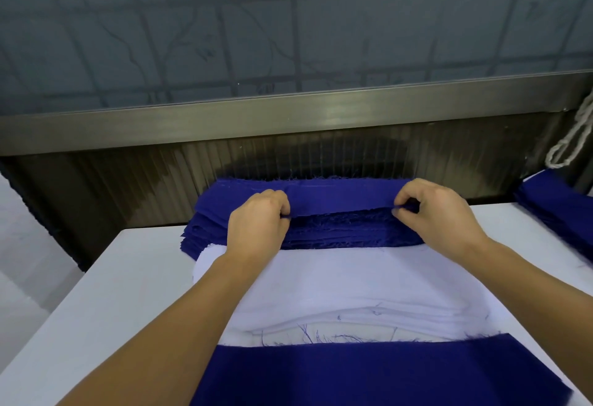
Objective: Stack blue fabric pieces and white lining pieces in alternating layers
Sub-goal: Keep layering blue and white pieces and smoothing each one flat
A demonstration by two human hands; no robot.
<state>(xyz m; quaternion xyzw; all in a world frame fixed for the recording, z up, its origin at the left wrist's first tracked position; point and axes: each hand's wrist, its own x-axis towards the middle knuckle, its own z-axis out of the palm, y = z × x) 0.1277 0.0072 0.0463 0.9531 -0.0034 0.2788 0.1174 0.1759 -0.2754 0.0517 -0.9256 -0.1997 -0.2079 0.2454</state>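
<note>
White table (106,293), viewed from above. Left hand (256,219) and right hand (439,213) both pinch near edge of top blue piece (340,197) on thick blue fabric pile (337,232) at far edge of table, near corrugated wall. Closer in – white lining pile (337,283). Nearest viewer, a blue piece (369,373) overlaps the lining – possibly the alternating stack, layer count unclear. Thick blue pile suggests much stacking left. Second blue pile (558,200) at far right

Near blue piece (378,376) and right-hand blue stack (558,200) are cut off
</note>
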